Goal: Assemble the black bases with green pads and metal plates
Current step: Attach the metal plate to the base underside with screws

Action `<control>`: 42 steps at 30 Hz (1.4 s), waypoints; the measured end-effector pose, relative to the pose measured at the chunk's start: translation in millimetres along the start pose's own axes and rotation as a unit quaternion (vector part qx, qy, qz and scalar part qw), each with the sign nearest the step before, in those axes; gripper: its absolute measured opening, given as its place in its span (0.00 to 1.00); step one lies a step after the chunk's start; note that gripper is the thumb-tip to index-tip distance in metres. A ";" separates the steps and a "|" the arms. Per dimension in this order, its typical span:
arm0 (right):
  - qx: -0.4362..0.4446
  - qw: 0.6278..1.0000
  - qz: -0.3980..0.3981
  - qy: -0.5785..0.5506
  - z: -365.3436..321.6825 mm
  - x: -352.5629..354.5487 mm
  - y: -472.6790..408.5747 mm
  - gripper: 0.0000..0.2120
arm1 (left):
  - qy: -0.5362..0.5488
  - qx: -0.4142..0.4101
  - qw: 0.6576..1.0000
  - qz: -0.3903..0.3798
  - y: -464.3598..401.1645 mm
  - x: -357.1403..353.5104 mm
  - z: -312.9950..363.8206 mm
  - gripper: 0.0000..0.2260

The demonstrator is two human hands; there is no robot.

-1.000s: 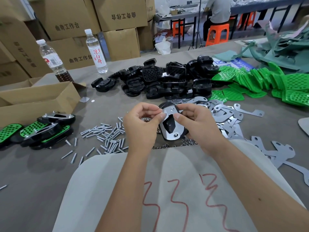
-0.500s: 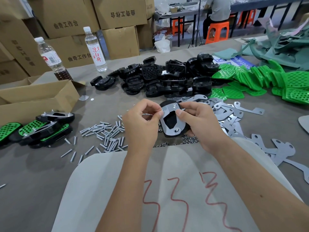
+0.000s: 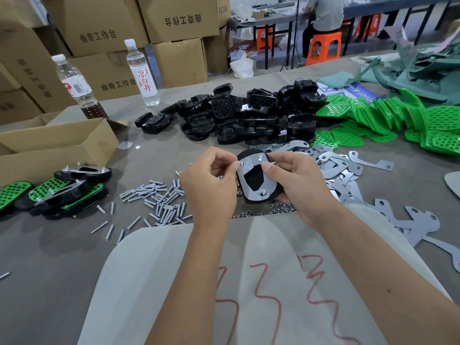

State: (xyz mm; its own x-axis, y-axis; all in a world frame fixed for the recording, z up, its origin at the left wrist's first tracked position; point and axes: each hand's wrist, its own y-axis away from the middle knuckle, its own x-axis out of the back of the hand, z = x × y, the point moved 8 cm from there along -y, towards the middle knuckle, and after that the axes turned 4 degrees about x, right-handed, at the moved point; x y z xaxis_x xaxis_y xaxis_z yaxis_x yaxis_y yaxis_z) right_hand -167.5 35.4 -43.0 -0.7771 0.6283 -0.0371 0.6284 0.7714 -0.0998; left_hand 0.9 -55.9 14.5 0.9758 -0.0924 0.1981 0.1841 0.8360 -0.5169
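Note:
My right hand [image 3: 296, 181] grips a black base with a metal plate [image 3: 254, 179] on top, tilted toward me just above the table. My left hand [image 3: 210, 181] has its fingertips pinched at the plate's upper left corner, on a small fastener too small to identify. A heap of black bases [image 3: 249, 115] lies behind my hands. Green pads [image 3: 388, 118] are piled at the right. Loose metal plates [image 3: 341, 170] spread out right of my hands. Finished assemblies [image 3: 64, 190] with green pads lie at the left.
Screws [image 3: 159, 197] are scattered left of my hands and small nuts [image 3: 281, 207] lie below the held base. An open cardboard box [image 3: 54, 143] and two bottles [image 3: 142, 70] stand at the left rear. Cartons are stacked behind. A person sits at a far table.
The base with its plate has shifted slightly away from me between my hands. My left fingertips stay pinched at the plate's upper left corner.

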 end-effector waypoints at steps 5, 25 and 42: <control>0.003 1.000 -0.007 -0.002 0.3 -1.8 0.6 0.06 | 0.005 -0.004 1.000 -0.015 -0.7 -1.7 -2.3 0.09; -0.007 1.000 0.010 0.008 1.8 1.1 -1.0 0.11 | -0.058 -0.085 0.994 -0.027 6.2 -8.7 14.5 0.07; 0.001 1.000 0.006 0.010 1.4 -1.1 1.2 0.08 | -0.065 -0.054 0.996 -0.032 1.7 -5.8 10.6 0.09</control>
State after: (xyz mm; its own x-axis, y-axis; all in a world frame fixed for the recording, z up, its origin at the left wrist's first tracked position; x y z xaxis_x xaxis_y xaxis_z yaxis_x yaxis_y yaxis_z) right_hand -165.9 35.6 -44.5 -0.7686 0.6395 -0.0181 0.6377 0.7637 -0.1005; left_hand -5.7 -48.2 21.3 0.9394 -0.0661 0.3364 0.2637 0.7664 -0.5857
